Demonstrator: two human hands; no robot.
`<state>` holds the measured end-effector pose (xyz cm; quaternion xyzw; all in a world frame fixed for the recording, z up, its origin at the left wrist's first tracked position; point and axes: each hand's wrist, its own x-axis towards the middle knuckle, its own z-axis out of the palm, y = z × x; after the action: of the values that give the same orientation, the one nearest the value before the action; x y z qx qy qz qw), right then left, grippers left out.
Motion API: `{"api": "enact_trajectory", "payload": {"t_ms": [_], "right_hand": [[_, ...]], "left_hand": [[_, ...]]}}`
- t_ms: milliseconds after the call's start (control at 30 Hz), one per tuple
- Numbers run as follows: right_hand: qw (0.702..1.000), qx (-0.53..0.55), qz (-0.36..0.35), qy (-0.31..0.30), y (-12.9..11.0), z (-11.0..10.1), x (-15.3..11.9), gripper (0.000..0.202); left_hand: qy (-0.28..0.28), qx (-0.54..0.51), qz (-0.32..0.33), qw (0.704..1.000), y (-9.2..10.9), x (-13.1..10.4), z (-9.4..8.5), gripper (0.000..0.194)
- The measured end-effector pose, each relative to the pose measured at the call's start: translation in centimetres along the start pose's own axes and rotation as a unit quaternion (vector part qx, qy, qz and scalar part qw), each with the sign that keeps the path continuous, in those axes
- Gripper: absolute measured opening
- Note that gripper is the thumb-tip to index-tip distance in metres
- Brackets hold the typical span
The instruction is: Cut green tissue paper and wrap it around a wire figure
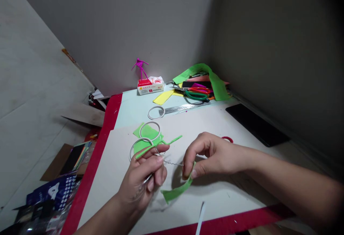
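Pinched in my left hand (146, 174) is a twisted wire (172, 162) with limbs partly wrapped in green paper; one wrapped limb (174, 140) sticks up to the right. The wire's bare twisted part stretches across to my right hand (208, 152). Between the right thumb and fingers is a green paper strip (176, 193), its free end hanging down to the left. The strip meets the wire's end there, though my fingers hide the contact. Behind my left hand lie green paper pieces (150, 133) with white tape rings (149, 123) on and beside them.
A pink wire figure (139, 63) stands at a small box (151, 87) by the wall. Scissors (197, 96), coloured paper strips (220, 86) and thin wires (185, 108) lie at the back. A black phone-like slab (256, 124) is at right; a white strip (200, 217) lies near the front edge.
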<state>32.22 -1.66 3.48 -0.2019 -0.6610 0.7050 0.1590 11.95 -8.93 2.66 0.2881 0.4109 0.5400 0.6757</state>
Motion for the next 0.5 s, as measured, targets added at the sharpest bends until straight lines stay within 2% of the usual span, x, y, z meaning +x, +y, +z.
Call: {"api": "enact_trajectory", "payload": {"t_ms": [67, 167, 367, 500], "right_hand": [[1.0, 0.012, 0.008, 0.0, 0.3, -0.2, 0.1, 0.019], [0.999, 0.046, 0.022, -0.002, 0.5, -0.6, 0.1, 0.018], [0.997, 0.068, 0.026, -0.029, 0.3, -1.0, 0.0, 0.016], [0.994, 0.1, 0.015, -0.036, 0.1, -0.8, 0.0, 0.011]], "left_hand": [[0.048, 0.014, -0.002, 0.999, 0.0, 0.1, 0.3, 0.017], [0.065, 0.003, -0.018, 0.998, 0.1, 0.3, 0.3, 0.017], [-0.03, -0.058, -0.056, 0.996, 0.4, 0.4, -0.4, 0.016], [-0.041, -0.03, -0.038, 0.998, 0.2, 0.1, -0.8, 0.015]]}}
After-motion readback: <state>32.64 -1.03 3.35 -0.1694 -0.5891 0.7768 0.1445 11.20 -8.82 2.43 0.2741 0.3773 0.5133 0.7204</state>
